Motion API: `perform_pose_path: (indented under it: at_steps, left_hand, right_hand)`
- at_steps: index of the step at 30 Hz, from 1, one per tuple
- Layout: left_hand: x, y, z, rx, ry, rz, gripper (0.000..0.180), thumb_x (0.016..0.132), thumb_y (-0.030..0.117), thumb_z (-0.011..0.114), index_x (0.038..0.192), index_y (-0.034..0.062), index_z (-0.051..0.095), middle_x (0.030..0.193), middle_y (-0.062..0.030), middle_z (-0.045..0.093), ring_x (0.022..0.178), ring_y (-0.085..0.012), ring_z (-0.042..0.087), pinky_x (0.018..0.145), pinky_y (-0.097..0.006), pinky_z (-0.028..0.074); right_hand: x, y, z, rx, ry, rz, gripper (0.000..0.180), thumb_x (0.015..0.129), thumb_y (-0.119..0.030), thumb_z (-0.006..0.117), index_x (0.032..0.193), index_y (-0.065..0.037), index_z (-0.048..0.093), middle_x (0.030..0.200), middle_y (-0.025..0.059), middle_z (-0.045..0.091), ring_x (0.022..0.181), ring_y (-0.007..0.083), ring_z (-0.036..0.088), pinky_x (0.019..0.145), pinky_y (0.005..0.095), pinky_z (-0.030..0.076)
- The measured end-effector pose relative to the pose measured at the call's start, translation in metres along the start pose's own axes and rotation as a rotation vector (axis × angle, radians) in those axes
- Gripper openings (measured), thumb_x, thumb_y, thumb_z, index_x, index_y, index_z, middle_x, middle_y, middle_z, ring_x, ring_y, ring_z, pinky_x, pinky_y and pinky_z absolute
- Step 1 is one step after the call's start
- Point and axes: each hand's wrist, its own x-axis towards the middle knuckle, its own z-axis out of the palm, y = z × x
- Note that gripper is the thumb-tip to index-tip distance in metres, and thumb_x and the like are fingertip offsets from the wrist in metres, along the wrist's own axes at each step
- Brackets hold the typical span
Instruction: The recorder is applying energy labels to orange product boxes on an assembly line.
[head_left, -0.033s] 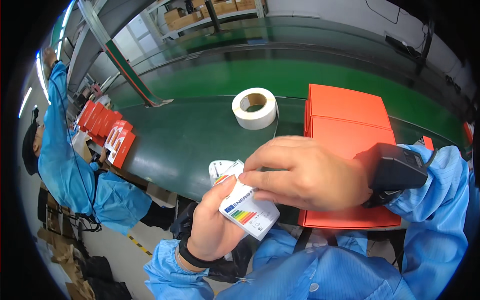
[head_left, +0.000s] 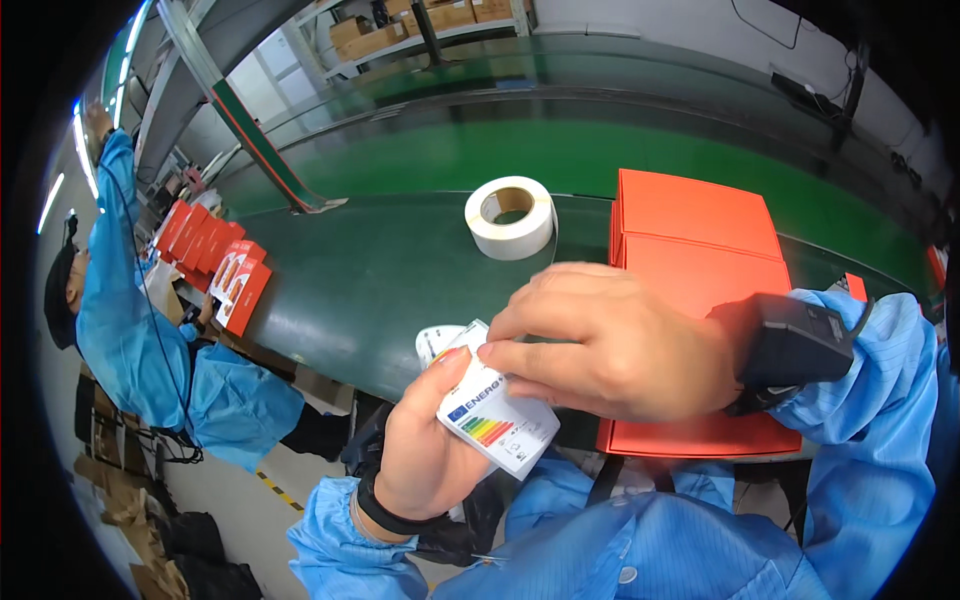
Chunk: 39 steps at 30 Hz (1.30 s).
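Brightly lit, edges bent (fisheye); corners black

A finely striped blue smock (head_left: 600,545) is showing a pale button (head_left: 628,575) — a slim black band (head_left: 392,517) is circling the left wrist (head_left: 398,492), a boxy black device (head_left: 797,340) the right.

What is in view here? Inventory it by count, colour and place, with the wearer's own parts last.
green work surface: 1, green, across the middle
labels: count unclear, white with coloured bars, lower centre
white rounded piece: 1, white, behind the labels
roll: 1, white, centre
large boxes: count unclear, orange-red, right
small boxes: several, red, left
co-worker: 1, blue coat, far left
post: 1, grey and green, upper left
cartons: several, brown, top shelf
wrist device: 1, black, right wrist
left hand: 1, bare, holding the labels
right hand: 1, bare, fingers against the labels
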Motion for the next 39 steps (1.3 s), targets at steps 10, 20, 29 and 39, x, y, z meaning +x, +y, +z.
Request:
perform_pose_path:
  at_steps: [10, 20, 29, 39]
  left_hand:
    - [0.041, 0.023, -0.019, 0.055, -0.180, 0.178, 0.040, 0.090, 0.027, 0.037, 0.118, -0.0020, 0.042, 0.117, -0.0165, 0.050, 0.108, -0.0274, 0.049, 0.092, -0.040, 0.039]
    - [0.123, 0.082, -0.057, 0.352, -0.045, 0.282, 0.045, 0.081, 0.009, 0.045, 0.124, -0.0013, 0.036, 0.102, -0.0175, 0.056, 0.089, -0.0252, 0.058, 0.082, -0.036, 0.048]
    - [0.139, 0.003, -0.009, 0.866, -0.362, 0.382, 0.025, 0.081, 0.013, 0.054, 0.097, -0.0056, 0.057, 0.107, -0.0173, 0.058, 0.099, -0.0226, 0.055, 0.085, -0.033, 0.042]
    - [0.156, -0.025, -0.027, 1.064, -0.519, 0.613, 0.023, 0.080, 0.002, 0.045, 0.098, -0.0047, 0.057, 0.108, -0.0167, 0.058, 0.111, -0.0302, 0.048, 0.091, -0.039, 0.038]
  right_hand:
    - [0.011, -0.006, -0.040, 0.071, 0.211, -0.050, 0.015, 0.079, -0.011, 0.058, 0.089, 0.000, 0.060, 0.105, 0.0172, 0.056, 0.094, 0.0270, 0.057, 0.082, 0.0390, 0.045]
    - [-0.042, 0.073, -0.149, 0.580, 0.192, 0.889, 0.031, 0.088, -0.008, 0.048, 0.119, -0.009, 0.044, 0.091, 0.0034, 0.059, 0.079, 0.0082, 0.057, 0.071, 0.0230, 0.047]
    - [-0.043, 0.108, -0.120, 0.213, -0.382, 0.987, 0.059, 0.087, -0.005, 0.043, 0.139, -0.021, 0.020, 0.082, 0.0029, 0.055, 0.065, 0.0058, 0.049, 0.058, 0.0206, 0.045]
    - [-0.038, 0.125, -0.102, 0.185, -0.417, 1.003, 0.062, 0.086, -0.007, 0.046, 0.140, -0.021, 0.016, 0.084, 0.0082, 0.059, 0.068, 0.0109, 0.055, 0.064, 0.0246, 0.047]
